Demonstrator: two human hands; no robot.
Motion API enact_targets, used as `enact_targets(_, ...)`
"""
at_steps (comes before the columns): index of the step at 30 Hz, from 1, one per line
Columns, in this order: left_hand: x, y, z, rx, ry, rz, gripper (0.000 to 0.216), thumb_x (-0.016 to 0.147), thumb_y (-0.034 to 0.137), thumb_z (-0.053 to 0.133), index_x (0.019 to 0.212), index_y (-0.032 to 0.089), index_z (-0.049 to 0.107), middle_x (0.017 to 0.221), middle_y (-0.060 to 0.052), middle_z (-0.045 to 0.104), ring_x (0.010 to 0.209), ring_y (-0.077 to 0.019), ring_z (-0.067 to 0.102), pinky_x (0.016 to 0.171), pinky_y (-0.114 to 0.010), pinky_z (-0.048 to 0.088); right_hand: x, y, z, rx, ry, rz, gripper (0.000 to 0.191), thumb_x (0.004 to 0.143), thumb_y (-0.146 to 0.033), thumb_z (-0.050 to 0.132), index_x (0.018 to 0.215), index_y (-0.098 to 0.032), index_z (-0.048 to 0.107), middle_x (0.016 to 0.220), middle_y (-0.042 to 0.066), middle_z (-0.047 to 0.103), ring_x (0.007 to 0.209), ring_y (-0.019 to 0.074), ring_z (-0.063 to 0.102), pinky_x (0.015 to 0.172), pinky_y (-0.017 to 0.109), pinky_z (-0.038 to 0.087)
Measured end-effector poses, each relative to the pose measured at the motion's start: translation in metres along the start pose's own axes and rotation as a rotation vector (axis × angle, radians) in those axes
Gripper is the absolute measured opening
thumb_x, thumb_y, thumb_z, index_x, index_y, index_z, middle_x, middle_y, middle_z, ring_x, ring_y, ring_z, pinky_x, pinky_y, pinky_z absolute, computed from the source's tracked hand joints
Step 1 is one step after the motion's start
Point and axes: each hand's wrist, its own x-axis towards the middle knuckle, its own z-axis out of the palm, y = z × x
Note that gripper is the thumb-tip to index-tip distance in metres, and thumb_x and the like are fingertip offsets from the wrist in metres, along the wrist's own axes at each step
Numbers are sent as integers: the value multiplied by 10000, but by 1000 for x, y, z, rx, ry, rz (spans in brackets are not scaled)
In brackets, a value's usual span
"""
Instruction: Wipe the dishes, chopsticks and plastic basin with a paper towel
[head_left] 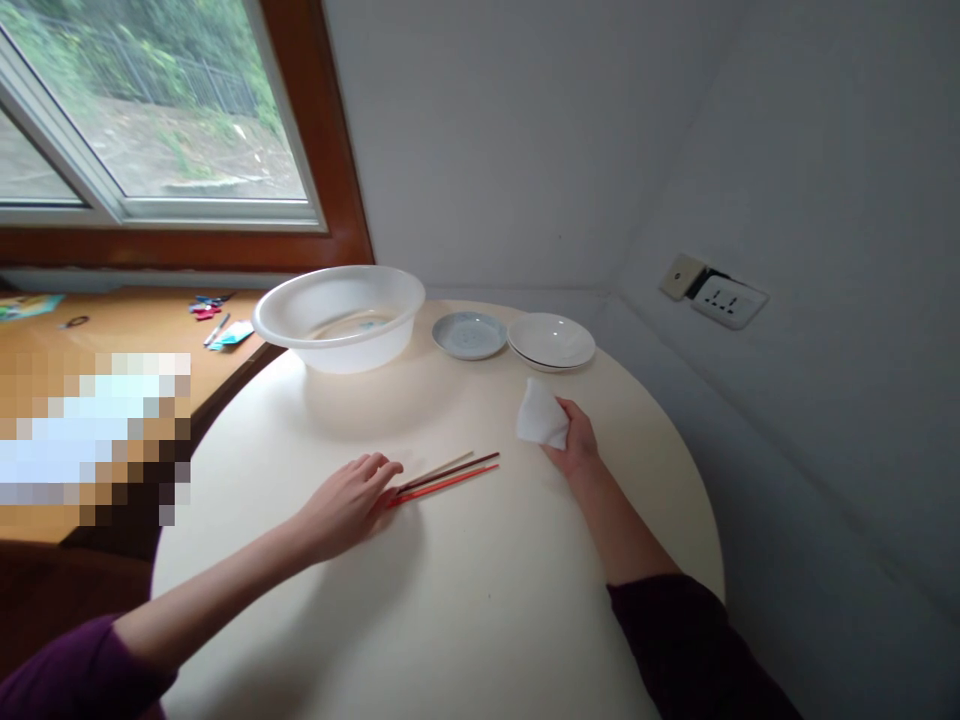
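Observation:
My left hand (364, 500) is closed round the near ends of several chopsticks (450, 476), left of the table's middle. Some are red, one is dark brown and one pale; their far ends fan out slightly toward the right. The thumb and the gripped ends are mostly hidden. In my right hand (579, 437) is a folded white cloth (541, 414), pinched by its right side above the table. Just beyond that cloth stands a white plate (551, 338), which seems stacked on another. A grey-blue plate (470, 335) sits beside it on the left.
A large translucent white basin (341, 345) stands at the back left of the round cream table (480, 620). Left of it is a wooden desk (135, 330) with scissors and small packets, under a window. Walls with a socket (727, 300) border the back and right.

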Motion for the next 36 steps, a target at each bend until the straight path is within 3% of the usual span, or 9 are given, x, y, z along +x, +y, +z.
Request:
enact_targets(5, 8, -17, -27, -56, 234, -103, 256, 901, 252, 309, 958, 163, 542, 925, -99, 598, 791, -189, 578, 702, -321, 466, 0, 0, -1, 0, -6, -3, 113, 735, -156, 536, 628, -192, 525, 547, -45, 629, 501, 110, 594, 515, 196, 489)
enact_targets(8, 11, -23, -41, -57, 301, -179, 242, 888, 246, 320, 891, 165, 548, 866, -85, 601, 723, -168, 565, 648, -296, 456, 0, -1, -1, -2, -16, -2, 111, 734, -156, 540, 630, -194, 526, 551, -47, 630, 503, 110, 595, 513, 195, 488)
enact_targets(10, 9, -25, -44, -73, 259, -203, 241, 877, 253, 330, 843, 167, 553, 808, -71, 601, 664, -153, 548, 611, -283, 446, -1, -1, -1, -3, -22, -2, 111, 733, -154, 540, 631, -195, 525, 556, -48, 631, 502, 110, 595, 509, 195, 487)
enact_targets(15, -6, -18, -30, -134, -106, -123, 242, 841, 270, 381, 798, 183, 603, 773, -56, 620, 675, -158, 567, 613, -272, 442, -1, -1, -1, -5, -31, -4, 116, 736, -156, 535, 628, -197, 520, 552, -50, 628, 500, 110, 596, 506, 197, 489)
enact_targets(17, -13, -13, -22, -134, -170, -112, 242, 833, 261, 387, 807, 187, 617, 781, -58, 624, 678, -160, 570, 604, -264, 437, -1, -1, -1, -5, -30, -5, 120, 736, -162, 538, 624, -198, 515, 543, -50, 623, 499, 112, 596, 501, 197, 488)
enact_targets(26, -14, -10, -10, -77, -139, -114, 275, 861, 253, 342, 791, 178, 596, 759, -66, 602, 653, -165, 551, 594, -269, 430, -2, -1, 1, -17, -21, -12, 130, 736, -158, 527, 613, -195, 510, 530, -48, 613, 477, 109, 584, 485, 198, 482)
enact_targets(29, -15, -9, -8, -93, -53, -125, 253, 850, 314, 393, 952, 176, 580, 898, -96, 606, 789, -200, 563, 704, -318, 453, -1, -1, 0, -22, -18, -16, 133, 739, -164, 531, 613, -198, 508, 528, -52, 608, 468, 109, 579, 475, 200, 476)
enact_targets(32, -18, -4, -2, -101, -3, -113, 440, 801, 379, 486, 1189, 173, 469, 1113, -136, 554, 1004, -263, 507, 841, -400, 426, -1, -1, 0, -25, -13, -19, 131, 737, -166, 538, 614, -200, 505, 529, -55, 606, 467, 109, 578, 472, 200, 473)
enact_targets(36, -20, 3, 6, -111, -41, -86, 363, 828, 334, 452, 1156, 182, 489, 1090, -130, 544, 969, -249, 502, 851, -407, 418, -2, -1, 1, -30, -6, -20, 128, 738, -170, 536, 618, -203, 504, 520, -59, 602, 475, 111, 580, 482, 201, 479)
